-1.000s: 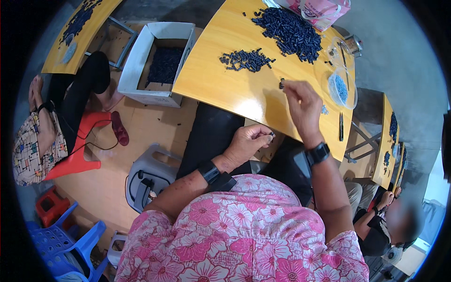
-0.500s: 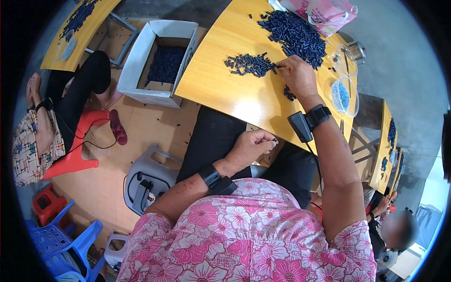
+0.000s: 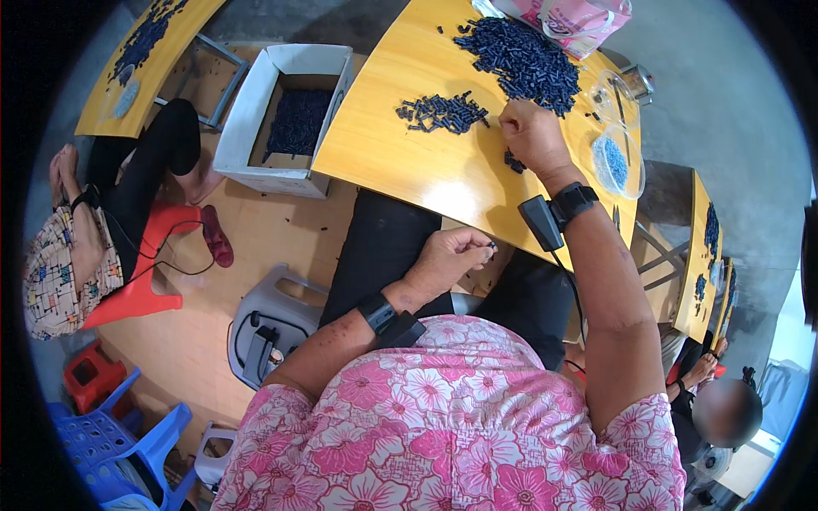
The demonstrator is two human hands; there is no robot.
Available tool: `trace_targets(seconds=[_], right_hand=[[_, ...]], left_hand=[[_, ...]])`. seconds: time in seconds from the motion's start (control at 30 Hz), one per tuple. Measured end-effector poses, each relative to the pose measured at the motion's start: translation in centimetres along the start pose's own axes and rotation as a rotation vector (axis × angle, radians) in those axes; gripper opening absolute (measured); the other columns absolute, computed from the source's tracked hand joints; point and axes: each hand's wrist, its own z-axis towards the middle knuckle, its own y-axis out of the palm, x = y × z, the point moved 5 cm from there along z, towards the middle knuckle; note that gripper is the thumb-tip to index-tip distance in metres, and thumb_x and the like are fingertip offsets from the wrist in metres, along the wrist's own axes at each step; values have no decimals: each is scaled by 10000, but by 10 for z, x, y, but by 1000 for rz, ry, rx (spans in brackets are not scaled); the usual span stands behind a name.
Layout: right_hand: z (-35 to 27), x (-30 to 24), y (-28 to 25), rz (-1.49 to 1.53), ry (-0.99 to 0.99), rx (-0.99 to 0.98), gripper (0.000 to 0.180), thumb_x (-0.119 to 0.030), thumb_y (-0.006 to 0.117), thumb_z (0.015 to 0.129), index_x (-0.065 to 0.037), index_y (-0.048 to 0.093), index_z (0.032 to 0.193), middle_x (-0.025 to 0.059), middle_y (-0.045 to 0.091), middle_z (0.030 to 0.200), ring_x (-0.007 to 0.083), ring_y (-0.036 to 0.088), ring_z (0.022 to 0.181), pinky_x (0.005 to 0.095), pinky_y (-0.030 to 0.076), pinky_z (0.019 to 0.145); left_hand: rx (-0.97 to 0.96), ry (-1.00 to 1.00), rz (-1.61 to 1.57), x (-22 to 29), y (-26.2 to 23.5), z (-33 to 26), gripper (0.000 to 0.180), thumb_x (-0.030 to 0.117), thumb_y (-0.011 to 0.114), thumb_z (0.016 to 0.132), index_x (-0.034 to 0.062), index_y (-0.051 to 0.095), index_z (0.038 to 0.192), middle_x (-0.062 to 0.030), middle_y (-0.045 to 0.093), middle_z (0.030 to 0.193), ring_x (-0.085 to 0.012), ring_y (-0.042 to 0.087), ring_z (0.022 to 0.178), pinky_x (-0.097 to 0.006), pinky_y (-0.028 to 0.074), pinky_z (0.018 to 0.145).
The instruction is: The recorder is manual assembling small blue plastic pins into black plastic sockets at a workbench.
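Low over my lap, in front of the table edge, my left hand pinches a small dark cylindrical piece between thumb and fingertips. My right hand is above the table with its fingers curled closed; whatever they hold is hidden. To its left lies a small pile of dark cylindrical pieces, just apart from the fingers. A much larger heap of the same pieces spreads behind the hand. Under my right wrist sits a little cluster of dark pieces, partly covered.
On the right of the yellow table stand a clear tub of light-blue bits and another clear container. A pink bag is at the back. A white box of dark pieces stands left. People sit on both sides.
My right hand has drawn back slightly from the small pile, where its fingertips were at a dark piece. My left hand keeps its pinch, nearly in place. The whole view has shifted slightly.
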Motion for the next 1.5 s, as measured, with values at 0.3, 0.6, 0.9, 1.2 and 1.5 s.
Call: trace_targets(seconds=[0.3,0.6,0.9,1.2,1.5], right_hand=[[-66,-32,-46,538,132,130,267,44,561,790,-54,658,1018,87,576,780,188,561,730,265,444,687],[-173,-48,-13,1122,639,-1,164,8,557,859,5,664,983,47,672,905,104,616,818,226,467,783],[-200,-47,21,1427,772,110,181,-37,577,867,-3,672,1018,42,668,801,96,599,704,231,483,717],[-199,-50,23,1473,745,112,171,-24,565,879,6,670,1012,56,669,792,98,596,694,235,492,695],[-198,-53,21,1353,734,91,166,-23,566,879,-2,675,1003,47,675,793,88,595,697,223,492,696]], left_hand=[[12,31,3,5,-3,4,135,90,599,878,-11,645,955,1,635,802,-58,581,706,-209,490,664],[-58,9,19,-3,2,1,148,92,601,886,-18,632,980,-33,636,871,-90,592,769,-237,499,728],[-78,15,80,-6,5,0,143,87,613,886,-22,633,975,-40,643,859,-87,585,763,-230,490,712],[-117,24,33,-3,7,-1,149,81,587,900,-43,625,973,-94,674,915,-93,592,783,-231,484,718],[-132,46,67,-5,5,-3,168,93,597,898,-44,623,992,-90,672,925,-96,599,808,-229,487,736]])
